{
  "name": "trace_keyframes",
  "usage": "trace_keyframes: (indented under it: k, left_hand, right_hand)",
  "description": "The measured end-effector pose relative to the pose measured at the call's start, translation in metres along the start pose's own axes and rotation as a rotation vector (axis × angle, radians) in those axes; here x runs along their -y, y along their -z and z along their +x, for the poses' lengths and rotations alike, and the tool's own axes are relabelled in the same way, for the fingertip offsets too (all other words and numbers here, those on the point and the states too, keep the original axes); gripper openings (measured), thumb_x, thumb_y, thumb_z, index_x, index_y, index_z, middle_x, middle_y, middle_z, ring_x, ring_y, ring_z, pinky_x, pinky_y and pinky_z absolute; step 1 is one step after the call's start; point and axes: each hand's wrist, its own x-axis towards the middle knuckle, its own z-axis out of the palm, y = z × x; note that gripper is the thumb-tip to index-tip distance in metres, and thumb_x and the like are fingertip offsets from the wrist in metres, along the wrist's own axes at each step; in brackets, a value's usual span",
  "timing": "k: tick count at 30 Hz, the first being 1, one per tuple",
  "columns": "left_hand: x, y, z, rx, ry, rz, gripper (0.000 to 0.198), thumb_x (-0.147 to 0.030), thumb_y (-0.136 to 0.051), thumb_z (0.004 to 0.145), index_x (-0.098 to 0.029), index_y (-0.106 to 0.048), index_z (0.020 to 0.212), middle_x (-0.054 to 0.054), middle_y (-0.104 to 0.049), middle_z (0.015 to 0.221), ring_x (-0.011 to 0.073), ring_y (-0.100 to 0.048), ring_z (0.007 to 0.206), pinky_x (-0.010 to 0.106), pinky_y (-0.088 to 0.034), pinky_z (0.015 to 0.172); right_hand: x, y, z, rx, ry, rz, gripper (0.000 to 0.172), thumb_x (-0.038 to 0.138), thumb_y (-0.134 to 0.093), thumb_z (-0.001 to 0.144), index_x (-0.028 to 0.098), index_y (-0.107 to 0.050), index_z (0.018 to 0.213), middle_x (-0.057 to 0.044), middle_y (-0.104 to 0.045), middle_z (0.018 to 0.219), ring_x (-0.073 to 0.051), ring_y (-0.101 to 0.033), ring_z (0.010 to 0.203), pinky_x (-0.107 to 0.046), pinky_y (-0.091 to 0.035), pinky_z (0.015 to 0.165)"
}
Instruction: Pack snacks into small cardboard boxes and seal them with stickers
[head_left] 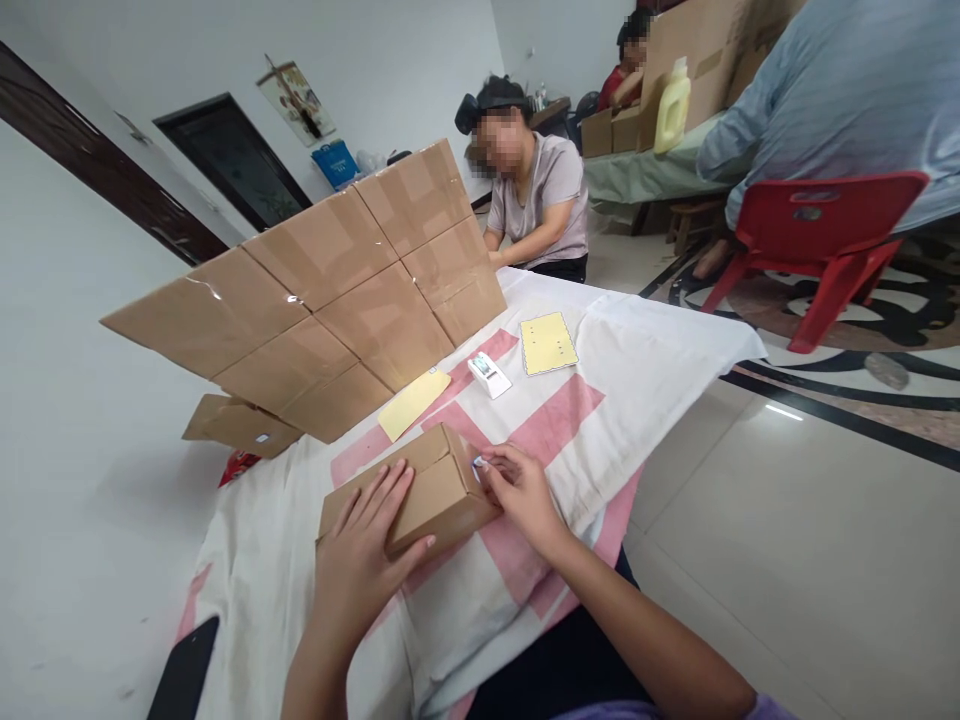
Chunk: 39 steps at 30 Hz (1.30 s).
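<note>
A closed brown cardboard box [431, 480] lies on the cloth-covered table [600, 440]. Spread flat over the left part of its top is my left hand [367, 545], with the thumb along the near edge. My right hand [521, 490] is at the box's right end, its thumb and fingers pinched on a small white and blue piece [478, 463] against the cardboard. Beyond the box are a yellow sheet [414, 403], a small white object with a printed face [489, 375] and a yellow card with small marks [549, 344].
A tall cardboard partition [337, 300] stands along the table's far left side. A black phone-like object [184, 670] is at the lower left. One person sits beyond the partition; another is by a red chair [832, 220] at the right.
</note>
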Motion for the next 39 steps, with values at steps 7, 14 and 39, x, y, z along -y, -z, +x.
trace_keyframes:
  k: [7, 14, 39]
  left_hand:
    - [0.000, 0.000, -0.001, 0.015, 0.004, -0.005, 0.078, -0.051, -0.058, 0.093, -0.030, -0.022, 0.159, 0.008, -0.045, 0.158, 0.0287, -0.043, 0.146, 0.049, -0.037, 0.117]
    - [-0.002, 0.001, 0.000, 0.006, 0.014, -0.007, 0.077, -0.052, -0.059, 0.093, -0.030, -0.024, 0.158, 0.007, -0.046, 0.158, 0.0286, -0.043, 0.146, 0.049, -0.038, 0.117]
    - [-0.004, 0.001, -0.001, -0.015, 0.021, -0.002, 0.078, -0.053, -0.058, 0.092, -0.031, -0.023, 0.159, 0.006, -0.046, 0.158, 0.0292, -0.044, 0.144, 0.048, -0.038, 0.117]
  right_hand:
    - [-0.004, 0.001, -0.001, 0.022, 0.046, -0.008, 0.026, 0.018, -0.060, 0.078, 0.019, -0.071, 0.101, -0.007, -0.066, 0.101, -0.019, -0.070, 0.093, -0.030, -0.059, 0.079]
    - [-0.005, 0.002, -0.004, -0.005, 0.145, -0.057, 0.043, 0.008, -0.052, 0.074, 0.021, -0.067, 0.112, -0.007, -0.061, 0.109, -0.016, -0.064, 0.086, -0.027, -0.054, 0.070]
    - [0.003, 0.000, -0.009, -0.008, 0.152, -0.127, 0.017, 0.018, -0.059, 0.082, 0.022, -0.075, 0.086, -0.004, -0.074, 0.089, -0.018, -0.065, 0.075, -0.030, -0.052, 0.068]
